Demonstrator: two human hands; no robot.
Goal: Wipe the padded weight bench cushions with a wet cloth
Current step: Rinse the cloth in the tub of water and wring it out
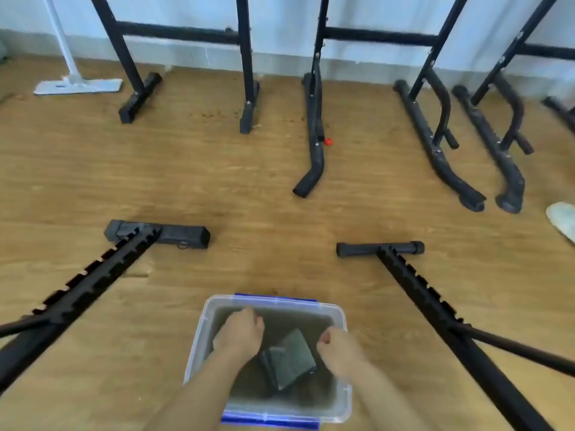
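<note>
Cloth point(294, 357) lies submerged toward the near edge of the tub point(199, 334), presumably soaking before wiping. Left hand point(239, 334) and right hand point(339, 349) hover over the water, fingers curled; whether either grips anything cannot be determined. Bench cushions are out of view.

Cloth point(294, 357) lies in tub point(203, 320), between left frame point(93, 284) and right frame point(413, 281).

You look down on a clear tub point(199, 346) with blue latches point(273, 298), its dark grey cloth point(297, 357) in murky grey-brown water point(292, 320). Black frames point(401, 272), honey-brown wood-grain floor point(249, 181), white mop point(77, 85), pale blue wall point(280, 14).
</note>
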